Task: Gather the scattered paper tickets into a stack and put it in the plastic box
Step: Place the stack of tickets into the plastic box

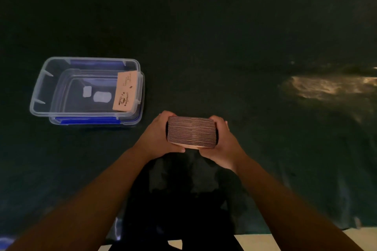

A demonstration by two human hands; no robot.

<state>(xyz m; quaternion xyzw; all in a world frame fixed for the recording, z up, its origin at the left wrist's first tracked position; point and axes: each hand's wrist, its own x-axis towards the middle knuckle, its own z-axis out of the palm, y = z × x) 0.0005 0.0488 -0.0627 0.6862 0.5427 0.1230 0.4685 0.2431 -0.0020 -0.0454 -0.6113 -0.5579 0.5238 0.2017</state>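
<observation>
— While both hands are up over the dark green desk point(224, 36), what are they holding?

— The stack of tickets point(191, 131), pressed between them. The left hand point(157, 134) has its grip clamped on the stack's left end, thumb under the near edge; the right hand point(221, 140) is clamped on the right end the same way. The stack is turned so its many thin edges face the camera, a pale brown face showing along its near side.

— And where does that sit in the scene?

— Near the middle, close to the person, just right of and nearer than the plastic box point(40, 87).

— Tell me about the box.

— Clear, open, with blue latches on its far and near sides. It appears to sit on its own lid. One brown ticket point(125, 92), printed with a coffee cup, leans against the inside of its right wall. Two pale patches show at the bottom of the box; I cannot tell what they are.
</observation>
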